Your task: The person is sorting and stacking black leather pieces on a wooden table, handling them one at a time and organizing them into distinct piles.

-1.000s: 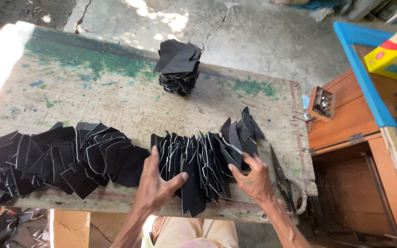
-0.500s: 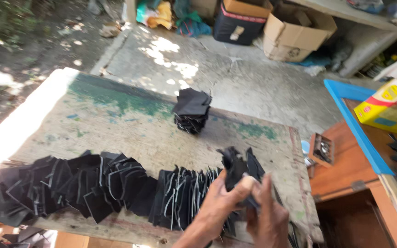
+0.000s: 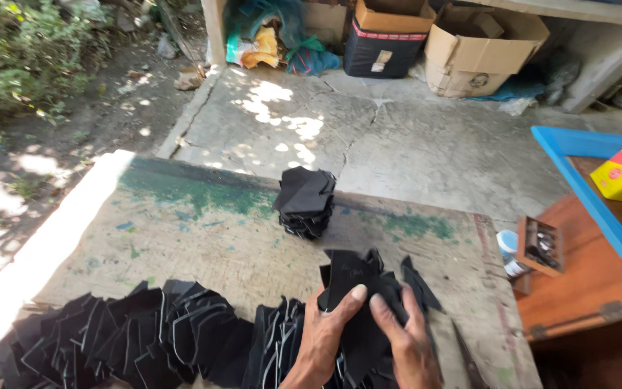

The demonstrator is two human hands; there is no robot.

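Both hands, left hand [image 3: 325,335] and right hand [image 3: 403,338], hold tight a bunch of flat black cut pieces [image 3: 358,281] at the near edge of the worn green-stained wooden table [image 3: 203,238]. It looks like gathering; squaring the bunch needs gentle pushes.

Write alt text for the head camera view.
Both hands, left hand and right hand, grip a bunch of black cut pieces over a worn wooden table. A fanned row of black pieces lies along the near edge; a small black stack sits behind.
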